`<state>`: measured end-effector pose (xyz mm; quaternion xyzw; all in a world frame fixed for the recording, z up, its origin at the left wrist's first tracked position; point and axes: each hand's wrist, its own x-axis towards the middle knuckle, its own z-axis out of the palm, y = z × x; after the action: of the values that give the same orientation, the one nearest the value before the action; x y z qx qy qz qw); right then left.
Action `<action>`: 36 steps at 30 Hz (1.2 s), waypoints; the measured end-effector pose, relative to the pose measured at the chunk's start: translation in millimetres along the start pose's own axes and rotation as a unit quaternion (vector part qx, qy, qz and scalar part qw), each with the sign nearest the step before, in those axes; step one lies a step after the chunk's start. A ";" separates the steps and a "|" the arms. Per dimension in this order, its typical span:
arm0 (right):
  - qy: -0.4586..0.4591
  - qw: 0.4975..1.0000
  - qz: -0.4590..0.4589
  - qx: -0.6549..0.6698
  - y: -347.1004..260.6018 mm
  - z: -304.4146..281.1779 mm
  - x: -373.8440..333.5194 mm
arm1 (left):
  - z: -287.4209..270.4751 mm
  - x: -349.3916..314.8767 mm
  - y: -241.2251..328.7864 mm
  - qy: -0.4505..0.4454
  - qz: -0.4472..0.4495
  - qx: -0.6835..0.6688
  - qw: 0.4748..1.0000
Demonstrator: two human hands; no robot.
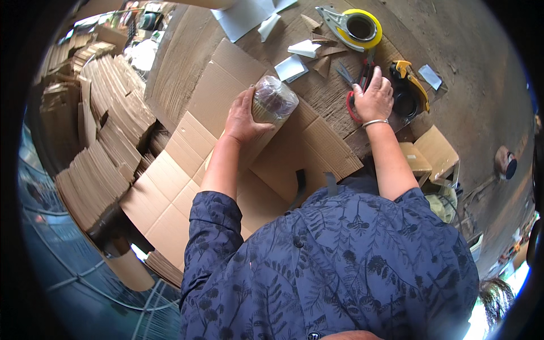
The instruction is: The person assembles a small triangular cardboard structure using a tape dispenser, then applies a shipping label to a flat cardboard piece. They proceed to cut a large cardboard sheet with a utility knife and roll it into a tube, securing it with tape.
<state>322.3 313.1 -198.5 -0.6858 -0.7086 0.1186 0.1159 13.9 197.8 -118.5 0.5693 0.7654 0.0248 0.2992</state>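
My left hand [245, 120] is wrapped round a long cardboard package [262, 129], its far end covered in clear plastic film. The package lies slanting over an unfolded cardboard sheet [209, 85] on the wooden table. Off to the right, my right hand [374, 101] closes over the red and black handles of a pair of scissors [352, 106]. The blades point away to the upper left, and the fingers partly cover the handles. A yellow-rimmed tape dispenser [362, 27] lies beyond the scissors. Just right of that hand sits a black and yellow tape dispenser [407, 96].
White paper scraps [291, 69] and brown cardboard bits [323, 65] lie on the table [181, 56]. Stacked flat cardboard [110, 124] fills the left side. Small open cardboard boxes [433, 153] stand right of my right forearm. A round brown object [504, 161] is farther right.
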 end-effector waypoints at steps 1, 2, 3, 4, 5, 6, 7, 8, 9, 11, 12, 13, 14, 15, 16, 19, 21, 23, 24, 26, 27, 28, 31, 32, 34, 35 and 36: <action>-0.058 0.997 0.034 -0.029 2.2 1.7 8.8 | -1.1 0.8 2.1 -0.003 -0.003 0.004 1.000; -0.119 0.989 0.065 -0.058 0.7 1.7 16.3 | -1.8 -1.3 2.7 0.002 0.002 0.011 1.000; -0.125 0.988 0.069 -0.064 -2.2 1.3 21.1 | -1.6 -3.5 2.6 0.007 0.006 0.018 1.000; -0.144 0.985 0.080 -0.046 -5.6 0.0 25.2 | -1.2 -7.0 1.5 0.012 0.010 0.025 1.000; -0.169 0.979 0.108 -0.035 -7.3 -0.1 30.4 | 4.2 -10.0 -1.6 0.020 0.006 0.029 0.999; -0.195 0.971 0.135 -0.024 -9.2 -0.3 36.1 | 7.8 -17.0 -5.6 0.034 -0.004 0.033 0.999; -0.235 0.955 0.178 0.002 -10.3 -2.5 42.2 | 10.9 -24.8 -10.0 0.048 -0.013 0.039 0.998; -0.242 0.953 0.180 0.033 -7.3 -2.5 46.2 | 13.2 -32.0 -14.7 0.062 -0.022 0.044 0.997; -0.249 0.949 0.183 0.062 0.4 -0.3 48.0 | 16.4 -40.5 -20.6 0.084 -0.013 0.040 0.996; -0.263 0.929 0.194 0.173 13.9 3.0 44.4 | 22.3 -65.4 -35.9 0.126 0.004 0.033 0.991; -0.269 0.908 0.201 0.252 21.9 6.4 40.0 | 25.4 -78.5 -43.0 0.149 0.003 0.028 0.988; -0.260 0.883 0.218 0.325 43.7 27.2 35.6 | 27.9 -89.7 -47.8 0.171 0.009 0.022 0.985; -0.264 0.857 0.231 0.378 46.8 25.0 24.5 | 34.3 -105.4 -56.2 0.194 0.004 0.015 0.981; -0.291 0.819 0.231 0.436 45.6 12.4 12.0 | 42.3 -124.1 -66.2 0.280 0.051 0.009 0.958; -0.322 0.776 0.230 0.492 37.4 -5.9 -4.1 | 51.9 -140.6 -76.9 0.315 0.040 -0.016 0.948; -0.336 0.673 0.214 0.623 -5.2 -62.3 -67.4 | 71.5 -193.9 -101.5 0.413 -0.027 -0.072 0.907; -0.387 0.652 0.173 0.629 -22.3 -69.8 -95.2 | 87.4 -227.5 -127.1 0.457 -0.094 -0.137 0.874; -0.440 0.658 0.138 0.595 -58.1 -79.6 -114.4 | 97.2 -254.5 -147.1 0.491 -0.175 -0.182 0.834; -0.439 0.698 0.096 0.557 -86.8 -87.9 -125.9 | 103.4 -262.7 -155.2 0.501 -0.217 -0.211 0.811; -0.408 0.749 -0.002 0.522 -152.3 -88.0 -145.8 | 119.3 -274.3 -176.9 0.538 -0.269 -0.247 0.760; -0.409 0.778 -0.093 0.468 -171.1 -73.8 -143.2 | 129.1 -276.9 -188.0 0.506 -0.280 -0.245 0.778; -0.408 0.786 -0.144 0.442 -199.2 -68.5 -147.0 | 139.3 -277.6 -197.2 0.474 -0.287 -0.245 0.796; -0.347 0.864 -0.283 0.230 -246.3 -27.7 -139.9 | 154.1 -266.9 -204.6 0.324 -0.306 -0.232 0.865; -0.337 0.877 -0.306 0.152 -258.1 -20.0 -139.9 | 154.1 -263.8 -204.9 0.276 -0.321 -0.221 0.879; -0.314 0.871 -0.377 0.011 -268.6 -6.5 -138.9 | 165.5 -257.5 -210.9 0.252 -0.353 -0.265 0.861; -0.281 0.864 -0.418 0.009 -269.5 -0.6 -142.4 | 175.4 -257.0 -218.7 0.239 -0.370 -0.285 0.851; -0.291 0.858 -0.423 -0.007 -269.9 6.9 -140.7 | 193.0 -256.9 -230.0 0.223 -0.371 -0.308 0.847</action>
<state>69.7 164.1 -116.9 -0.2551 -0.9326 0.2476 -0.0618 -44.9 -169.0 -253.4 0.1008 0.9186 0.2729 0.2673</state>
